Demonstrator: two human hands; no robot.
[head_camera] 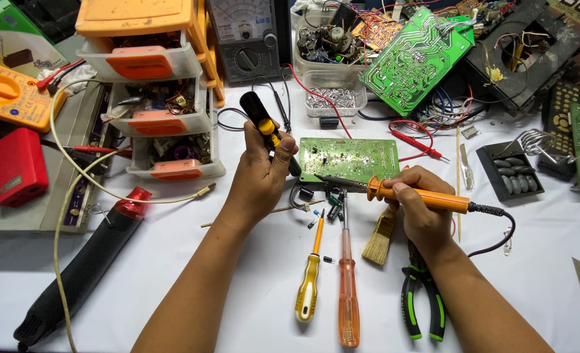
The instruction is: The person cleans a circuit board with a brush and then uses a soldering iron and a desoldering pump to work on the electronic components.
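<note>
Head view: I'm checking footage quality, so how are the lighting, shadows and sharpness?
Head view: bright, even light; soft shadows under the soldering iron and pliers; the white table nearly washes out; the left hand and right hand are sharp; slight wide-angle bending at edges.

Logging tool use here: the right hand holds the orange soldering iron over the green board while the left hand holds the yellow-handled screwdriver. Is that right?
Not quite. In the head view the left hand holds a black and yellow desoldering pump; the yellow-handled screwdriver lies on the table. The right hand does hold the orange soldering iron at the green board.
</note>
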